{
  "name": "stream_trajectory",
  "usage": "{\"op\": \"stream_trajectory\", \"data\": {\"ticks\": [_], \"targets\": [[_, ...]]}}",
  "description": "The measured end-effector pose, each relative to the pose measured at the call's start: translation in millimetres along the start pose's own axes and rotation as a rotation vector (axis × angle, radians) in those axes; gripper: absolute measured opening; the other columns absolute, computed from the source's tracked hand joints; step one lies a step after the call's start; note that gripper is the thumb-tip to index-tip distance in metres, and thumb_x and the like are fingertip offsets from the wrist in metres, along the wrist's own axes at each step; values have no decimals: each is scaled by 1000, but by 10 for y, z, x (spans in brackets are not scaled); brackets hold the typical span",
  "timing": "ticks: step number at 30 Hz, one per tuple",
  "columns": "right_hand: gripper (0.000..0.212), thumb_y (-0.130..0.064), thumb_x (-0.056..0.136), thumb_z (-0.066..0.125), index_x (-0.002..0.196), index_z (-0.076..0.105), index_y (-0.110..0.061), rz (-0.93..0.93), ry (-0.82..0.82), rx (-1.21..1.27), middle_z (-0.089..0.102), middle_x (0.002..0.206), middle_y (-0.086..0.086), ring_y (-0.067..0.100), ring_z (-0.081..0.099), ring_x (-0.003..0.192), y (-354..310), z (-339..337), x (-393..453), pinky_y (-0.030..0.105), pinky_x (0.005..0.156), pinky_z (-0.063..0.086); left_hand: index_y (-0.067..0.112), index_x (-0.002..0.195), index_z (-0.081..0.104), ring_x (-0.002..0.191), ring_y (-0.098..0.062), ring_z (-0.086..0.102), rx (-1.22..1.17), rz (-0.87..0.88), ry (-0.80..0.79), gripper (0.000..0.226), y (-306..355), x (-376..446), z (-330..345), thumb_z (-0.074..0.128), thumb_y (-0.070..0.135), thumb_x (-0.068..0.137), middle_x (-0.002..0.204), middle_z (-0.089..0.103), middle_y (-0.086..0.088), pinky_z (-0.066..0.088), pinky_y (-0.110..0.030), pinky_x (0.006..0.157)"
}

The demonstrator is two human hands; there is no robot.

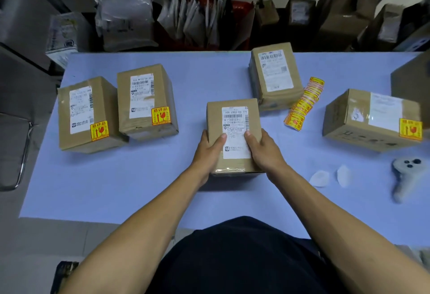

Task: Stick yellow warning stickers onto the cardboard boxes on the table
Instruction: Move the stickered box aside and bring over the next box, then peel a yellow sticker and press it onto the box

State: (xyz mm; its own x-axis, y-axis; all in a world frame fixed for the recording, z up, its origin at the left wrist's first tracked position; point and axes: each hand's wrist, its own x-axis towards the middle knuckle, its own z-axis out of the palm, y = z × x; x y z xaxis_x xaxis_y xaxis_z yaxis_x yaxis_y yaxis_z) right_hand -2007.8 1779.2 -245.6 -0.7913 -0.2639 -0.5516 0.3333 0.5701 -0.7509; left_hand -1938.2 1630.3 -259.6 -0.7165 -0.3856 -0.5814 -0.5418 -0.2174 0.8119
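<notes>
Cardboard box (233, 135), unstickered, sits mid-desk (116, 189) gripped on either side by the left hand (209, 151) and right hand (263, 151), seemingly squared up for a sticker from the strip (302, 105) to its right.

On the table (116, 189) a middle box (232, 130) sits nearest the person, the left hand (208, 151) on its left side, the right hand (263, 151) on its right. Two boxes stand at the left — the outer box (86, 116) just beside the inner box (144, 100). Behind and to the right is a back box (274, 77), the sticker strip (304, 105) just right of it, then a right box (370, 119). A controller (404, 177) lies before that one.
</notes>
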Motion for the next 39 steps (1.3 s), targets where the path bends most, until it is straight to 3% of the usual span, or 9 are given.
{"op": "stream_trajectory", "data": {"ticks": [7,9,10,12,16,19,24,34,39], "targets": [[50,-52,98,44,136,50,-19,-36,-31,-71,60,135,1,24,57,120,59,-87,-49,35,96,44,22,138,43,108,-11,65,90,-11,-7,48,-32,-82,42,59,39,96,133,62,-3,52,-26,87],[56,-55,98,43,141,48,-20,-37,-41,-113,57,140,1,24,54,126,83,-135,-32,35,99,43,22,150,29,132,-19,49,370,47,58,65,-8,-80,35,55,47,96,152,44,-4,42,-33,106],[61,-57,98,41,146,43,-20,-28,-38,-132,52,146,2,24,50,131,104,-171,-22,37,105,41,21,156,17,146,-22,30,547,97,101,74,5,-82,33,52,49,96,162,26,-5,28,-37,116],[66,-58,99,39,152,35,-19,-15,3,-158,42,154,4,25,43,139,156,-275,1,39,112,34,21,158,1,153,-22,-1,852,273,149,81,76,-90,36,46,50,98,167,-2,-5,6,-43,121],[57,-45,101,45,148,41,-13,-36,105,-352,47,150,11,30,47,134,306,-574,113,38,107,36,25,158,5,152,-21,-12,1282,609,-38,76,275,36,176,35,59,97,166,-8,-3,-4,-49,121],[51,-32,99,52,144,46,-10,-27,131,-454,53,144,16,34,51,128,409,-789,236,39,101,42,27,158,6,152,-19,-13,1355,622,-121,77,308,156,354,30,65,96,166,-9,-1,-7,-49,121],[46,-22,96,55,139,50,-7,6,225,-497,58,128,23,40,54,117,470,-999,478,39,88,45,28,158,3,148,-11,-23,1386,619,-51,77,223,259,417,21,68,94,166,-11,2,-17,-45,117],[57,-28,90,69,140,47,-13,-10,258,-680,48,128,21,43,48,116,412,-1029,820,46,83,48,26,158,7,152,-17,-14,1404,625,-40,76,217,280,421,23,66,95,167,-6,-1,-12,-47,119],[43,-28,93,65,132,58,-11,-61,258,-778,53,124,21,42,51,112,403,-1040,826,47,82,51,27,157,7,152,-17,-13,1400,633,-31,76,215,282,420,22,67,95,167,-4,-1,-10,-48,120]]}}
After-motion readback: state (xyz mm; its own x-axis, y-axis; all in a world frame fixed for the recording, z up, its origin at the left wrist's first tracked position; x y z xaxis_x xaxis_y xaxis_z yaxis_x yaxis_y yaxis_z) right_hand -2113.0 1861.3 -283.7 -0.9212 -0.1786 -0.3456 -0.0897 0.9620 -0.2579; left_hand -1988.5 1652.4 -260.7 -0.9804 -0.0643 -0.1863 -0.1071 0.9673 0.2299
